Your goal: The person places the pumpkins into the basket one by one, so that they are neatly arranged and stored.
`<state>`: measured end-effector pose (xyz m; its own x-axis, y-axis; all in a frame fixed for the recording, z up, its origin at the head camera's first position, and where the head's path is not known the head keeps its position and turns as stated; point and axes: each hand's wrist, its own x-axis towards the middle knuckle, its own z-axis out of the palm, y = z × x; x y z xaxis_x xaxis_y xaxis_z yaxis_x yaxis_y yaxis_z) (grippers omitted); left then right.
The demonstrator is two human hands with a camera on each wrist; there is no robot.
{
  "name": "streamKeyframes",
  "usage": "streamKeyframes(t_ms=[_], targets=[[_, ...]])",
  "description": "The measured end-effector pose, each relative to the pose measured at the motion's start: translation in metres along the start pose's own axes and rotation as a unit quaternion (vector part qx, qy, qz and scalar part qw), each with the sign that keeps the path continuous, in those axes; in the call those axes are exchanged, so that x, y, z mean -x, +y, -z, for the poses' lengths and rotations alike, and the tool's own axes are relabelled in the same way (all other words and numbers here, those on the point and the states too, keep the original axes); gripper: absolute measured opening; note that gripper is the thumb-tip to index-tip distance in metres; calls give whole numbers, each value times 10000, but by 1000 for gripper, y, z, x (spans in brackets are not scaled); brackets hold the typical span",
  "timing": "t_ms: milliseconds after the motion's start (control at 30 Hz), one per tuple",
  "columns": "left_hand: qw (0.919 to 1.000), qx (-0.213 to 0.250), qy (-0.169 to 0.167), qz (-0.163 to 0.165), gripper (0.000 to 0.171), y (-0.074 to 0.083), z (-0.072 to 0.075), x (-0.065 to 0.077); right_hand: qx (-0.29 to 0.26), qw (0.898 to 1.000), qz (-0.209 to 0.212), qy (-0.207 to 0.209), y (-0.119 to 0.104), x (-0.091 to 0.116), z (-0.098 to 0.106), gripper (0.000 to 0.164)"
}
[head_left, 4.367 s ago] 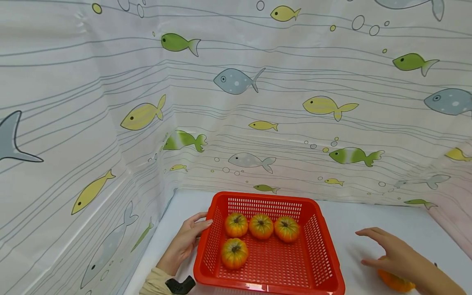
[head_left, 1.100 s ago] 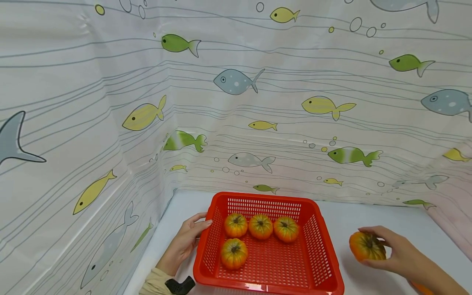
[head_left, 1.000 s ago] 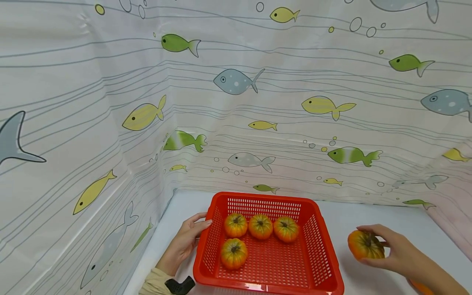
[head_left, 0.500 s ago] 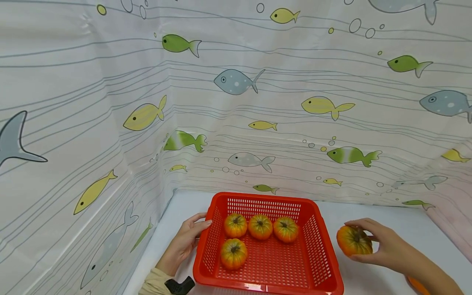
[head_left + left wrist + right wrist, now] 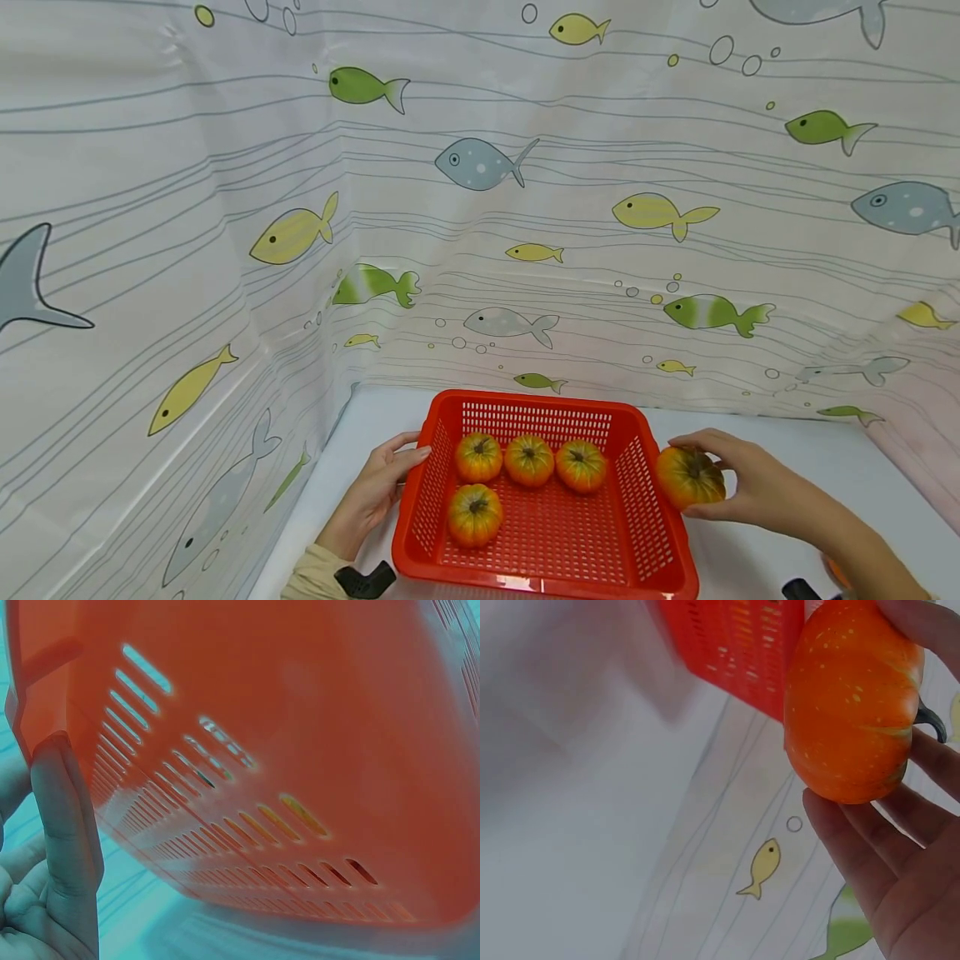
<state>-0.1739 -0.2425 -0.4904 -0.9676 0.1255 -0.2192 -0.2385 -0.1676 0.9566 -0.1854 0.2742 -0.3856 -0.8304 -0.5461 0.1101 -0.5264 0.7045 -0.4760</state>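
A small orange-green pumpkin is gripped between the thumb and fingers of my right hand, at the right rim of a red plastic basket. The right wrist view shows the same pumpkin up close, its dark stem turned toward the palm. My left hand holds the basket's left rim, thumb on top. In the left wrist view, the fingers lie against the outside of the slotted wall. Inside the basket sit several pumpkins: three along the back, and a pumpkin at front left.
Another orange thing lies on the white table, mostly hidden behind the right forearm. Fish-printed sheeting rises behind and to the left of the white table. Dark straps or devices sit at both wrists.
My right hand, bare over the right side of the table earlier, has taken a pumpkin and carried it left to the basket's right rim. My left hand and the basket stay put.
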Motion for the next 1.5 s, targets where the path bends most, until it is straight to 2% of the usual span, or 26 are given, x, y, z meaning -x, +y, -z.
streamKeyframes(t_ms=[367,633,1067,1233,1500], targets=[[9999,92,-59,6,60,0,0,0,5,9990,156,-424,-24,-21,-5,74],[9999,116,-107,-14,60,1,0,0,-112,9963,50,-845,-40,-36,-10,71],[9999,100,-116,-34,58,1,1,0,-48,9901,406,-1339,-58,-55,-25,69],[9998,116,-141,-32,58,2,0,1,186,9878,616,-1418,-64,-63,-33,68],[9999,96,-124,-3,60,3,0,1,134,9839,648,-1659,-73,-74,-46,68]])
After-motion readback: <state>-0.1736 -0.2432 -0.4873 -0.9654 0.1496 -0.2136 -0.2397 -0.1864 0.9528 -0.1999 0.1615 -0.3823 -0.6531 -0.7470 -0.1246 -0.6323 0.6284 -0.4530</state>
